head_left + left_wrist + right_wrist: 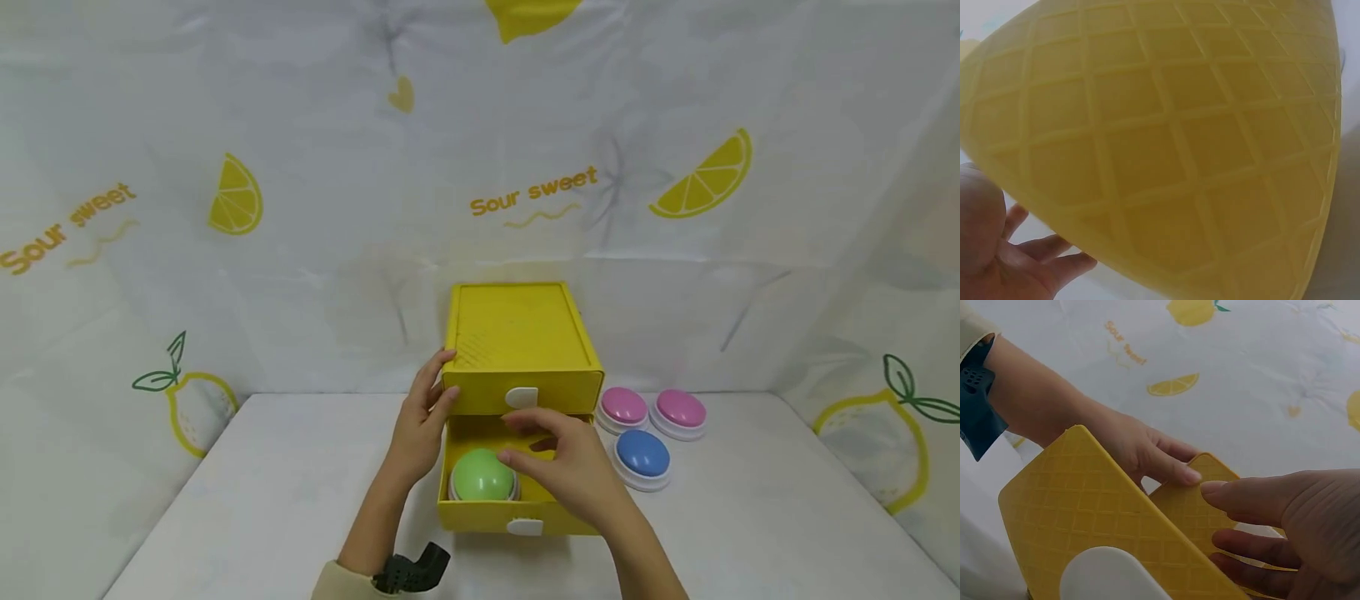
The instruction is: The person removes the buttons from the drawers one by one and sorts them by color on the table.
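Note:
A small yellow two-drawer box (525, 325) has its lower drawer (480, 518) pulled out and its upper drawer (480, 392) closed. Inside the lower drawer, at its left, sits a green dome (482, 473) on a white ring base. My left hand (416, 425) rests against the upper left front corner of the box, fingers extended along its side. Over the right part of the lower drawer hovers my right hand (573, 462), thumb and fingers bent and apart with nothing between them. In the right wrist view a white handle (1110, 575) shows on the drawer front.
Right of the box, two pink domes (624, 406) and a blue dome (643, 453), each on a white base, lie on the white table (300, 467). A white cloth (337, 208) printed with lemons hangs behind. My left wrist wears a dark strap (412, 571).

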`<state>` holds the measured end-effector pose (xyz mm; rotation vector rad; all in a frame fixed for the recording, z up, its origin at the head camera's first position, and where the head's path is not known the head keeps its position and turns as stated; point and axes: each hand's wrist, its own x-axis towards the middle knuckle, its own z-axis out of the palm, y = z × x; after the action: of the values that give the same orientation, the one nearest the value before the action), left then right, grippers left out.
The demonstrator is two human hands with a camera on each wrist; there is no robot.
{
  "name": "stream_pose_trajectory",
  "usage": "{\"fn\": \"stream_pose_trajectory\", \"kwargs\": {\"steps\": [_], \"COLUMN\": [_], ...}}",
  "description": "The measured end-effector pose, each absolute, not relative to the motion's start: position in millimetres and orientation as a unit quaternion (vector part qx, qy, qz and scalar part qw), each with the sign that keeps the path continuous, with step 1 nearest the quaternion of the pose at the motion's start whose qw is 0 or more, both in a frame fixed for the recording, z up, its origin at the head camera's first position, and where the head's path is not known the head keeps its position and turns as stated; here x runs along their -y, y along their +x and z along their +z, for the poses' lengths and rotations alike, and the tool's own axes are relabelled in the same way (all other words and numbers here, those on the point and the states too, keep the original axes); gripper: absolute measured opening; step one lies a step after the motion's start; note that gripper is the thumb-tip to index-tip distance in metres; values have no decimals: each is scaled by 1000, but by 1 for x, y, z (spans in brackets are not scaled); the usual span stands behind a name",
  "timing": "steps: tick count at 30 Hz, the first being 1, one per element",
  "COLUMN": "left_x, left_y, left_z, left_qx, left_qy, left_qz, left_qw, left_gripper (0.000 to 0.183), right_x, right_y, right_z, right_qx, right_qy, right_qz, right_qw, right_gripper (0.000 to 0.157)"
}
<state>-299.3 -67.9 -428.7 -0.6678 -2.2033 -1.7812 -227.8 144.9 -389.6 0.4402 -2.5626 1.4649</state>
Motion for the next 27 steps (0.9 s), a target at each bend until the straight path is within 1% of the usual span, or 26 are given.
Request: {"fn": "stream_pose_trajectory", "kwargs": {"steps": [8,13,20,24,27], "left_x": [68,68,69,69,69], "left_y": [-300,-300,-301,-301,-301], "left_z": [-428,-428,-428,-428,-429], "left_qx": [753,756,759,759,758], "left_qy": [-231,-232,-230,-233,-234], "left_qz": [-605,-601,-597,-597,-598], "left_qw": [115,115,118,119,118], "left_gripper": [45,45,45,46,46], "right_x": [-133,-123,-120,-121,-123], "right_y": [-232,-235,-237,-236,-236], "right_z": [-393,-396,-398,-397,-396], "right_qx": [869,897,913,909,902], "right_qy": [151,146,160,173,185], "right_qz": [467,414,374,378,388], "right_qw": [66,51,-7,-37,-48], "right_gripper": [33,31,38,38,36]}}
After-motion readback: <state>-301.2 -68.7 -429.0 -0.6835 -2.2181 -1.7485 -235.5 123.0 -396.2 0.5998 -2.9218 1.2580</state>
